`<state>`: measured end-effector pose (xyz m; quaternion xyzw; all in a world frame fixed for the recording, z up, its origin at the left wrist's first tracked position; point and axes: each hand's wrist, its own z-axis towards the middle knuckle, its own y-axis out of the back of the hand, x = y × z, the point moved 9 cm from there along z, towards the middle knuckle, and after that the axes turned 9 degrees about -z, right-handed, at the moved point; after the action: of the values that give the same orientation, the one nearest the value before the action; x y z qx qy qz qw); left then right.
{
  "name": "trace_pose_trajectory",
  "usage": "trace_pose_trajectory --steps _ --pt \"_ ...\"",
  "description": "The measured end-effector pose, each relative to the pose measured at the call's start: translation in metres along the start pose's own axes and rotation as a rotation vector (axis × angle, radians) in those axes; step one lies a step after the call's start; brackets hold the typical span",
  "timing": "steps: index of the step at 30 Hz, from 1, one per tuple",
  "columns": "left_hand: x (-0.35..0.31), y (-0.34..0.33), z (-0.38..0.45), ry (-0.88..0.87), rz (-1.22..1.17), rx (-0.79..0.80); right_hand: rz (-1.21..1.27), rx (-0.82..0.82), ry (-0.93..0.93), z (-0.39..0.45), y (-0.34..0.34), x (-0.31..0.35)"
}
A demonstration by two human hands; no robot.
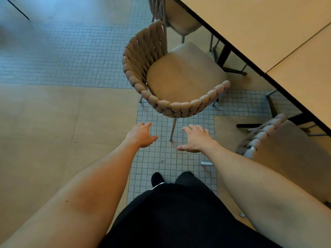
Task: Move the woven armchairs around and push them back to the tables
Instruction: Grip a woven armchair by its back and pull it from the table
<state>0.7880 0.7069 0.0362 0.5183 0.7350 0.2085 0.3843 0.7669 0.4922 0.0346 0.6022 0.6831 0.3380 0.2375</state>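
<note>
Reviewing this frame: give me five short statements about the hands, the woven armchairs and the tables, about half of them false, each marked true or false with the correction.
1. Both hands are open and hold nothing. True: the left hand and right hand are spread, short of the middle armchair.
2. The left hand grips the middle armchair's woven backrest. False: it is apart from the chair.
3. The middle armchair's seat is pulled out from the table. True: the whole cushion shows.
4. Only one woven armchair is in view. False: a second armchair stands further along the table and a third armchair shows at the right.
5. The middle armchair lies on its side. False: it stands upright on its legs.
</note>
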Motion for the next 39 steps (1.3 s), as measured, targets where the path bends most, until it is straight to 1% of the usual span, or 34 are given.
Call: trace_pose_trajectory --steps 9,16,22,25,33,39 --pt "0.0 0.055 0.08 -0.032 0.05 -0.053 0.003 -0.034 0.024 0.08 0.047 0.002" --pt "0.003 0.088 0.14 -0.082 0.161 -0.086 0.01 -0.021 0.019 0.135 0.082 -0.007" --pt "0.003 0.107 0.183 -0.14 0.314 -0.008 0.026 0.037 -0.019 0.158 0.09 -0.01" --pt "0.006 0.117 0.209 -0.191 0.43 0.05 0.073 0.058 -0.052 0.172 0.093 -0.008" --pt "0.022 0.136 0.275 -0.334 0.737 0.226 0.195 0.103 -0.209 0.204 0.087 0.016" --pt "0.037 0.142 0.313 -0.426 0.918 0.313 0.252 0.154 -0.3 0.223 0.072 0.036"
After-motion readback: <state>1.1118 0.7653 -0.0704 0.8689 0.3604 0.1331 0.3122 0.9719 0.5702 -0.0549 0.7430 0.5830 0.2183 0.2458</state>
